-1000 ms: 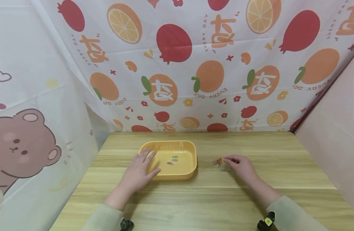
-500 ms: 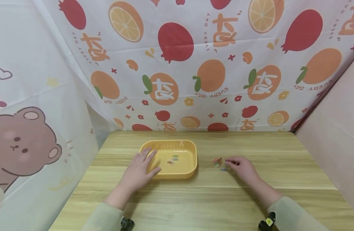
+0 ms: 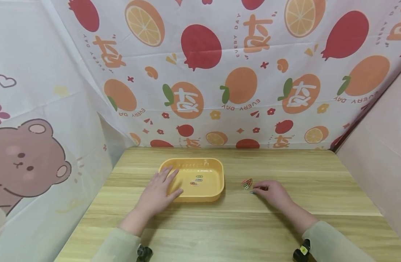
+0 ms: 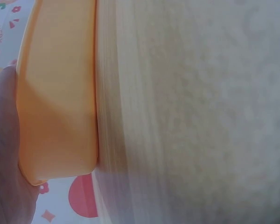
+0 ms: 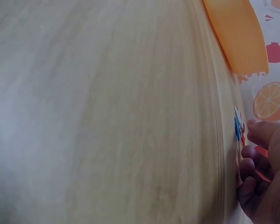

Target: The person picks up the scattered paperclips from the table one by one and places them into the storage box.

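Left hand (image 3: 159,193) lies flat with fingers spread and straight, pressing the near-left corner of the yellow tray (image 3: 207,197); thumb along the tray's front wall, fingertips over the rim. It grips nothing, just pins the tray to the wooden table (image 3: 220,233). The left wrist view confirms skin against the tray's outer wall (image 4: 56,116).

Right hand (image 3: 273,192) sits right of the tray, fingers curled down, tips closing on a blue paper clip (image 3: 252,192) lying flat on the table. From the right wrist view the blue clip (image 5: 237,127) is at the fingertips (image 5: 261,133); whether it's actually pinched or only touched, I can't tell.

A small pile of coloured paper clips (image 3: 247,183) sits between the tray and the right hand, just beyond the blue one. A few clips (image 3: 196,181) lie inside the tray, near its middle.

My read on doing this pick well:
- The clip is thin and flat, so slide a nail or fingertip under one end, or drag it clear of the pile first.
- Take one clip only; the pile looks tangled and could come along.
- Keep the left hand's pressure on the tray so it doesn't skate.
- Low approach, pinch across the wire, lift straight up.
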Motion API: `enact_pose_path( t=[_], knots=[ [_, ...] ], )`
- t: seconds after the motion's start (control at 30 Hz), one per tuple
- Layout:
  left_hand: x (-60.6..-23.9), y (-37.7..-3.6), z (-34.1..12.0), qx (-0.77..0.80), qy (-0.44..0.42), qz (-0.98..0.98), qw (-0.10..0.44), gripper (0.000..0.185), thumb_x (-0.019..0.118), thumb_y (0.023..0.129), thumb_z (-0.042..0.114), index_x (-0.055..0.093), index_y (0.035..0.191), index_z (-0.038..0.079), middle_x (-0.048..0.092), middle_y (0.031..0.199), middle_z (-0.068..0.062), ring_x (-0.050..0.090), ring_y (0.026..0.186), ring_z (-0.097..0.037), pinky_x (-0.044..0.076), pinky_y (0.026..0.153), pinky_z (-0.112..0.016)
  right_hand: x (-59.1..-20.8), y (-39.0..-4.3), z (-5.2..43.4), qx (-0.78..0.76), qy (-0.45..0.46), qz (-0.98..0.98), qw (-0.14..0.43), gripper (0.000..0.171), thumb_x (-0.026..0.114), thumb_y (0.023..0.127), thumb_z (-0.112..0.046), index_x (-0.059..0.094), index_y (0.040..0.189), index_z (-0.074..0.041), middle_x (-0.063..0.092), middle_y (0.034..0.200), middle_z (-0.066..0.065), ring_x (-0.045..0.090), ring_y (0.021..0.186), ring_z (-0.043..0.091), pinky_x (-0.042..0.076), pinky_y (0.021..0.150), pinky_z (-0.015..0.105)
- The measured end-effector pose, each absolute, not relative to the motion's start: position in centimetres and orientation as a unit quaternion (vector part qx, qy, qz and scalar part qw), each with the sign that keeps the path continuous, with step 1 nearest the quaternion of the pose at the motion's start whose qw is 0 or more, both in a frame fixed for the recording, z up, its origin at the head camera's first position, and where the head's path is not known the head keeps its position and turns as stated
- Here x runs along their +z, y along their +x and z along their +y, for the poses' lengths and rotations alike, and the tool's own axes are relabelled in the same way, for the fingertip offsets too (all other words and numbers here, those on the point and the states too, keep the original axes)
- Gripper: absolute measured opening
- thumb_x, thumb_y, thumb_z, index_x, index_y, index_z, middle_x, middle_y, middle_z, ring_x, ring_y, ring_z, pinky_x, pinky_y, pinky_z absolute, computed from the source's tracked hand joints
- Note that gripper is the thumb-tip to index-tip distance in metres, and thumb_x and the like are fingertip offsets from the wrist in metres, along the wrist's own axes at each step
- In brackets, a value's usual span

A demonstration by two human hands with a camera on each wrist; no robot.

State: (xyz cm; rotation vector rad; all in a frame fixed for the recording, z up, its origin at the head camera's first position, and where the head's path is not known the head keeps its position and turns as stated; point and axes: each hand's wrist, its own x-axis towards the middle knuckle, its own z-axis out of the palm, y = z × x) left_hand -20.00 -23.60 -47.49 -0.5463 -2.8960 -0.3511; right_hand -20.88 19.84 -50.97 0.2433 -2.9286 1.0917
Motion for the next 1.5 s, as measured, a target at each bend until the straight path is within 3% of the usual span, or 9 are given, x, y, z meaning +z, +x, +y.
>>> enact_pose_path(
  t=[0.4, 0.9, 1.17, 1.5],
  knots=[
    [-47.39, -19.97, -23.68, -0.119, -0.186, -0.971, 0.09, 0.08, 0.05, 0.093, 0.066, 0.034, 0.156, 0.018, 0.027, 0.161, -0.01, 0.022, 0.149, -0.031, 0.014, 0.121, -0.052, -50.67, -20.65, 19.55, 0.304, 0.1, -0.948, 0.006, 0.01, 0.076, 0.089, -0.023, 0.08, 0.097, -0.022, 0.074, 0.103, 0.0, 0.067, 0.098, 0.022, 0.055, 0.087, 0.046],
    [-47.48, -20.22, -23.69, -0.121, -0.194, -0.969, 0.096, 0.078, 0.052, 0.094, 0.063, 0.035, 0.155, 0.018, 0.029, 0.161, -0.011, 0.022, 0.149, -0.03, 0.016, 0.121, -0.052, -50.48, -20.53, 19.53, 0.283, 0.111, -0.953, 0.01, 0.009, 0.076, 0.088, -0.021, 0.08, 0.096, -0.02, 0.073, 0.094, -0.005, 0.067, 0.092, 0.017, 0.056, 0.083, 0.043],
    [-47.55, -20.17, -23.8, -0.114, -0.192, -0.97, 0.092, 0.082, 0.041, 0.094, 0.071, 0.033, 0.156, 0.019, 0.027, 0.162, -0.01, 0.022, 0.149, -0.03, 0.016, 0.121, -0.052, -50.68, -20.61, 19.55, 0.274, 0.11, -0.955, 0.008, 0.004, 0.077, 0.088, -0.025, 0.08, 0.088, -0.022, 0.067, 0.084, -0.012, 0.063, 0.082, 0.01, 0.055, 0.077, 0.037],
    [-47.47, -20.09, -23.79, -0.113, -0.187, -0.972, 0.082, 0.082, 0.041, 0.094, 0.071, 0.032, 0.157, 0.02, 0.025, 0.163, -0.008, 0.02, 0.15, -0.028, 0.011, 0.123, -0.049, -50.94, -20.78, 19.74, 0.289, 0.108, -0.951, 0.011, 0.008, 0.075, 0.089, -0.027, 0.078, 0.083, -0.023, 0.066, 0.082, -0.013, 0.061, 0.079, 0.007, 0.054, 0.074, 0.035]
  ],
)
